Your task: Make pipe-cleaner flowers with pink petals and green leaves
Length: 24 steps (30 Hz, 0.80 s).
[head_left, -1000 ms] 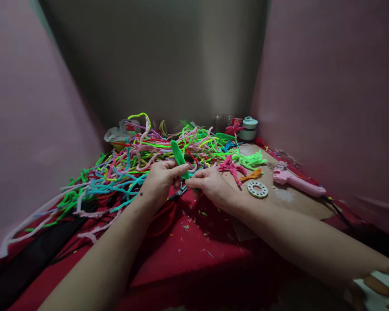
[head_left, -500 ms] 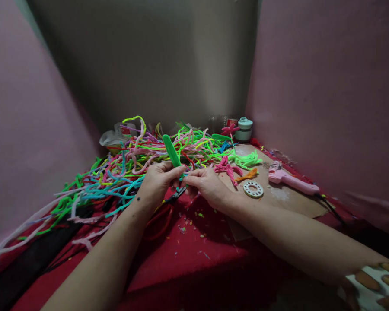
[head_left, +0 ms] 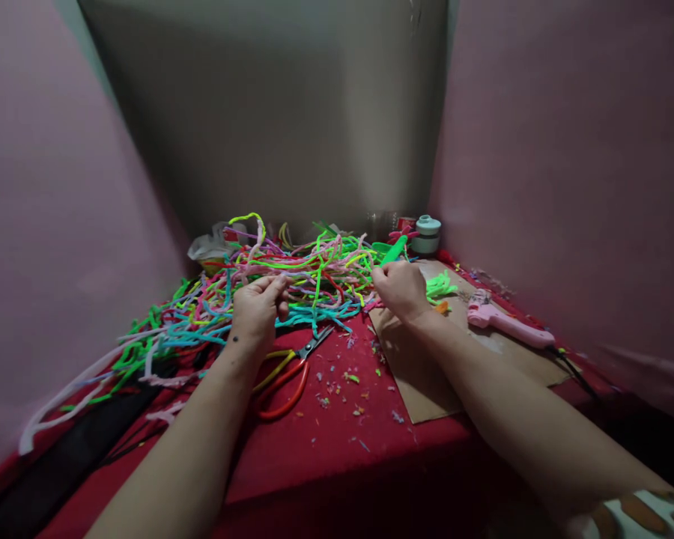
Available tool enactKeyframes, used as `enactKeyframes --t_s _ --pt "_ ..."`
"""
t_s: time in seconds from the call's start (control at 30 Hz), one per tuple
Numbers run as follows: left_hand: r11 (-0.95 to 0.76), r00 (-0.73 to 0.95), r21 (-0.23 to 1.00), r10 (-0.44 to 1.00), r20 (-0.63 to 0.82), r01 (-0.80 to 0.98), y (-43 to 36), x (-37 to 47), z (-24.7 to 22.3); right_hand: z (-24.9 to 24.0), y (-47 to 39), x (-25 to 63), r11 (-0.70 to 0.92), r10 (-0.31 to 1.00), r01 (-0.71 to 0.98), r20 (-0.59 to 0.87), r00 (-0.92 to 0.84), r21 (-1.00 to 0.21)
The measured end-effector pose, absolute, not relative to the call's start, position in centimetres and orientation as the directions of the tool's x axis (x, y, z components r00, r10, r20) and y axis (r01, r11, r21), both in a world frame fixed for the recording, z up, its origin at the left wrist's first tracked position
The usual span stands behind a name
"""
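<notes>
My right hand (head_left: pixel 403 290) is closed over the near side of the cardboard, with a long green fuzzy leaf shape (head_left: pixel 394 251) sticking up from its fingers. My left hand (head_left: pixel 261 305) hovers in front of a tangled heap of coloured pipe cleaners (head_left: pixel 314 262). Its thumb and fingertips are pinched together; whether anything thin sits between them is too small to see. Scissors (head_left: pixel 305 354) with a red and a yellow handle lie on the red cloth beside my left wrist, blades pointing away to the right.
A pink glue gun (head_left: pixel 508 322) with a black cord rests on the cardboard sheet (head_left: pixel 421 389). Bright green pipe cleaner pieces (head_left: pixel 441 286) lie behind my right hand. Behind them stands a pale teal jar (head_left: pixel 427 236). Fuzz scraps dot the red cloth (head_left: pixel 326 442). Pink walls rise on both sides.
My hands, together before, have moved apart. The green leaf shape went from beside my left hand to the right with my right hand. The scissors and cardboard are less covered.
</notes>
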<state>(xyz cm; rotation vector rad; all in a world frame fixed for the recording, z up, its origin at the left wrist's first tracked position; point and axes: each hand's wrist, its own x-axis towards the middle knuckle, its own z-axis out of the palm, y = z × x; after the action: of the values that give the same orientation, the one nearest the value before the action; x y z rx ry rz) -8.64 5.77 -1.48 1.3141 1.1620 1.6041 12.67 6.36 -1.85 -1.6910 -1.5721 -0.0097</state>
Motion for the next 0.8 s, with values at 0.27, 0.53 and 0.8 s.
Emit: enactKeyframes --t_s 0.27,0.53,0.8 --pt "-0.315 -0.263 0.949 0.915 0.305 0.006 6.4 -9.4 -1.7 -2.0 6.4 12.6 -0.071 0.884 0.966 0.433 0.177 -0.250" --pt "-0.304 -0.243 0.951 0.920 0.307 0.048 7.1 -9.2 -2.1 -3.7 1.9 6.9 0.557 0.658 0.828 0.573 -0.488 0.065" --pt "-0.343 -0.142 0.659 0.811 0.567 0.670 11.5 -8.7 3.1 -6.8 1.3 3.9 0.851 0.280 0.497 0.654 -0.703 0.170"
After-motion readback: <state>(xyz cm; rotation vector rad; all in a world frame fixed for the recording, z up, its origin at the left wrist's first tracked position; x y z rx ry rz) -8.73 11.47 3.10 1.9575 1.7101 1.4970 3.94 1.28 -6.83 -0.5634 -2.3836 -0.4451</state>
